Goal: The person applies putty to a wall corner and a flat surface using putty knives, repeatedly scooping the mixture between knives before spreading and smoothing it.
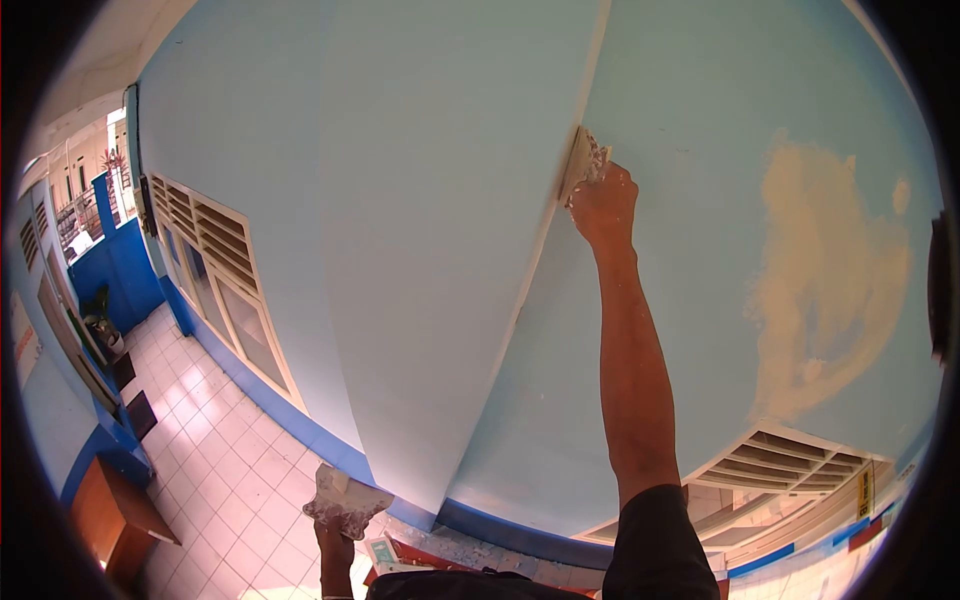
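My right hand (607, 207), arm stretched up, is closed around a putty knife (580, 165). Its wide blade rests against the pale filler line (541, 240) that runs down the corner of the light blue wall (450, 180). White smears cover the blade's near edge and my fingers. Low at the left, my left hand (335, 545) grips a second broad scraper (345, 500), its plate coated in putty with a lump on top. The fingers wrap beneath that plate and are partly hidden.
A cream filler patch (830, 270) marks the wall at right, above a louvred window (780, 465). Another louvred window (225, 270) is on the left wall. Below lie white floor tiles (225, 450), a brown wooden table (115, 510) and a red surface (430, 557) near my body.
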A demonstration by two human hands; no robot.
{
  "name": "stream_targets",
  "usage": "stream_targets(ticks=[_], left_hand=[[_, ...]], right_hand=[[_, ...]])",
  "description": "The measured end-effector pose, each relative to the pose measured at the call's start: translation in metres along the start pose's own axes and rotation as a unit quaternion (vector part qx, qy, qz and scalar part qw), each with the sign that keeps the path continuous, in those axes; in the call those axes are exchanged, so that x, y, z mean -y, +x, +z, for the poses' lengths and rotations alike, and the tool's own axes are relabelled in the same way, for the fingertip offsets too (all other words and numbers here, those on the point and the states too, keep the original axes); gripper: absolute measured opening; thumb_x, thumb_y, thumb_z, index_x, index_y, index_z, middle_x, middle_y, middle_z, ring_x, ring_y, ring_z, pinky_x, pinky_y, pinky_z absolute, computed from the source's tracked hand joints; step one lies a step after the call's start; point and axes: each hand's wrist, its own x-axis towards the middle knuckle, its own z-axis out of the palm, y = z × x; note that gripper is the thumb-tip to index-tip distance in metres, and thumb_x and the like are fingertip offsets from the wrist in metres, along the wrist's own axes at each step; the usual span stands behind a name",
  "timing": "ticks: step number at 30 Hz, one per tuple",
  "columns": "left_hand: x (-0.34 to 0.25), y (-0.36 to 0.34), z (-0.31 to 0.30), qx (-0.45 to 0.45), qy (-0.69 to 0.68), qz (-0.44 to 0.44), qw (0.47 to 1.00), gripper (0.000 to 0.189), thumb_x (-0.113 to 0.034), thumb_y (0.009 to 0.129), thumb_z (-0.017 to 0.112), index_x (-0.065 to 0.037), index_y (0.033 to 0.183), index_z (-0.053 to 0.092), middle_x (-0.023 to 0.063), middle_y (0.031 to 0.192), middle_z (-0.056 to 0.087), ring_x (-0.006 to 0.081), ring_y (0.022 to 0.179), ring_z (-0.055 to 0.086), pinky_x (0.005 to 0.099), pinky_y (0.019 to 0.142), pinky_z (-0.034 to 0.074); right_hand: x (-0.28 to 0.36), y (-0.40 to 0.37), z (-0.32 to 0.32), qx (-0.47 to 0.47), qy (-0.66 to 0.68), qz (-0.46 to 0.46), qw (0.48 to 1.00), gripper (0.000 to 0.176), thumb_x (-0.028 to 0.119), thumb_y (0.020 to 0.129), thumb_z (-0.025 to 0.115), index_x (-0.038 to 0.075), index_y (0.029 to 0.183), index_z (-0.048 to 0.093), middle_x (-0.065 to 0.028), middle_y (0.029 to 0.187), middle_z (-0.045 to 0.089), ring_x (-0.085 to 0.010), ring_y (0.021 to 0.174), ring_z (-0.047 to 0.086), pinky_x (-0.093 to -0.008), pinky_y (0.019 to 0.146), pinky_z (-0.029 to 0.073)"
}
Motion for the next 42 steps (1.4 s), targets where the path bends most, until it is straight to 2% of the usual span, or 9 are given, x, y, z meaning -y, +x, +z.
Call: stream_targets(ticks=[9,15,18,21,24,27,32,36,42], left_hand=[[-0.014,0.001,-0.045,-0.022,-0.01,0.009,1.0,0.06,-0.021,0.086,0.057,0.004,0.137,0.039,0.0185,0.12,0.06,0.032,0.098,0.068,0.0393,0.071,0.061],[-0.015,0.022,-0.039,0.016,-0.064,0.022,0.998,0.057,-0.007,0.086,0.05,0.004,0.14,0.037,0.0195,0.128,0.055,0.0344,0.113,0.062,0.0432,0.087,0.059],[-0.017,0.026,-0.022,0.051,-0.056,-0.004,0.997,0.057,-0.005,0.086,0.05,0.004,0.14,0.036,0.0191,0.13,0.054,0.0344,0.117,0.059,0.0439,0.092,0.057],[-0.005,0.025,-0.002,0.025,-0.028,0.019,0.999,0.058,-0.018,0.089,0.057,0.002,0.14,0.038,0.0178,0.121,0.06,0.0304,0.097,0.068,0.0403,0.073,0.061],[-0.012,0.008,0.02,0.029,-0.035,-0.001,0.999,0.059,-0.017,0.088,0.058,0.002,0.14,0.038,0.0176,0.124,0.058,0.0307,0.102,0.066,0.0416,0.078,0.06],[-0.002,-0.003,0.011,0.024,-0.064,-0.001,0.998,0.057,-0.008,0.086,0.052,0.004,0.139,0.037,0.0199,0.126,0.055,0.0338,0.108,0.064,0.0429,0.081,0.06],[-0.005,-0.02,0.004,0.01,-0.049,-0.006,0.999,0.051,-0.009,0.089,0.051,0.006,0.136,0.039,0.0205,0.12,0.058,0.0332,0.098,0.067,0.0412,0.075,0.061],[-0.013,-0.028,0.001,-0.003,-0.011,0.024,1.0,0.051,-0.009,0.087,0.05,0.007,0.134,0.04,0.019,0.116,0.059,0.0314,0.095,0.067,0.0398,0.074,0.061],[0.0,-0.028,-0.003,-0.024,-0.015,0.039,0.999,0.054,-0.012,0.087,0.053,0.005,0.136,0.039,0.0189,0.118,0.058,0.0313,0.098,0.066,0.0402,0.076,0.06]], right_hand=[[0.02,-0.001,0.007,0.029,0.0,0.003,1.0,0.022,-0.002,0.071,0.057,0.001,0.062,0.037,-0.0109,0.055,0.045,-0.0184,0.048,0.039,-0.0383,0.042,0.037],[0.046,-0.024,-0.019,0.09,0.024,0.048,0.995,0.022,-0.004,0.072,0.053,0.001,0.062,0.035,-0.008,0.057,0.042,-0.0167,0.048,0.035,-0.038,0.041,0.035],[0.043,-0.054,-0.025,0.084,0.061,-0.023,0.994,0.013,-0.006,0.074,0.049,0.0,0.065,0.042,-0.0069,0.058,0.041,-0.0156,0.048,0.034,-0.0353,0.041,0.034],[0.049,-0.074,-0.06,0.051,0.184,-0.039,0.981,0.007,-0.007,0.079,0.047,-0.002,0.075,0.052,-0.0058,0.06,0.047,-0.0125,0.049,0.038,-0.0317,0.043,0.036],[0.064,-0.054,-0.09,-0.002,0.236,0.015,0.972,0.014,-0.006,0.086,0.05,-0.004,0.092,0.062,-0.003,0.063,0.049,-0.0088,0.054,0.043,-0.0287,0.047,0.039],[0.046,-0.007,-0.086,-0.029,0.182,-0.009,0.983,0.026,-0.005,0.092,0.051,0.0,0.113,0.066,-0.0016,0.069,0.056,-0.0071,0.06,0.048,-0.0271,0.052,0.043],[0.008,0.055,-0.039,-0.093,0.132,-0.263,0.951,0.042,-0.008,0.093,0.051,0.007,0.13,0.063,-0.0061,0.083,0.064,-0.0114,0.066,0.056,-0.0285,0.06,0.05],[0.007,0.052,-0.034,0.0,0.127,-0.154,0.98,0.048,-0.012,0.089,0.05,0.006,0.132,0.061,-0.0118,0.097,0.07,-0.0205,0.081,0.069,-0.0332,0.08,0.057],[-0.026,0.018,-0.001,-0.031,0.134,-0.263,0.955,0.058,-0.018,0.08,0.048,0.002,0.134,0.056,-0.0198,0.134,0.06,-0.0357,0.12,0.061,-0.0373,0.101,0.052]])
